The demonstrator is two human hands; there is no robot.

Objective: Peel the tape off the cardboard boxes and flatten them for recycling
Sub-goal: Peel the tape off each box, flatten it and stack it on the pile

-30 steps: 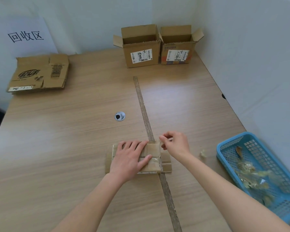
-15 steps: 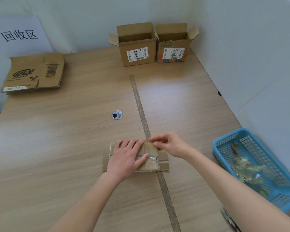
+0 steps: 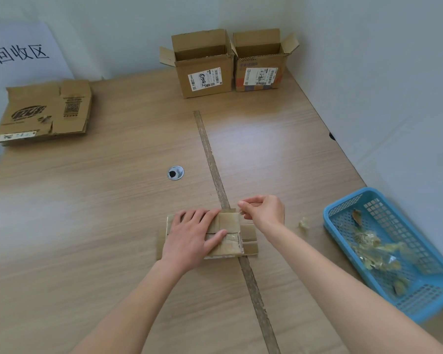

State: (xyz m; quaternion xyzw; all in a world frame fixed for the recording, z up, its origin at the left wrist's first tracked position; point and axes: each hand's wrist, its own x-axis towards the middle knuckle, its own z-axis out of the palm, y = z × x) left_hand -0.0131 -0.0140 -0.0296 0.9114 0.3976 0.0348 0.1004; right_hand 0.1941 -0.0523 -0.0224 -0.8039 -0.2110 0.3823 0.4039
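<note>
Flattened small box (image 3: 228, 232) lying under the left hand (image 3: 189, 235), fingers spread flat and pressing it to the table (image 3: 87, 226). Right hand (image 3: 262, 212) just off the box's far right corner, fingertips (image 3: 242, 204) pinched together, probably on a thin strip of tape, too fine to make out. Best to keep the pressing palm close to the pinch, pull low and back along the seam, not upward, slowly enough to avoid tearing. Blue basket (image 3: 343, 200) with earlier scraps well to the right of the pinching hand, one loose scrap (image 3: 303, 223) between. Two upright boxes (image 3: 228, 62) far beyond both hands.
</note>
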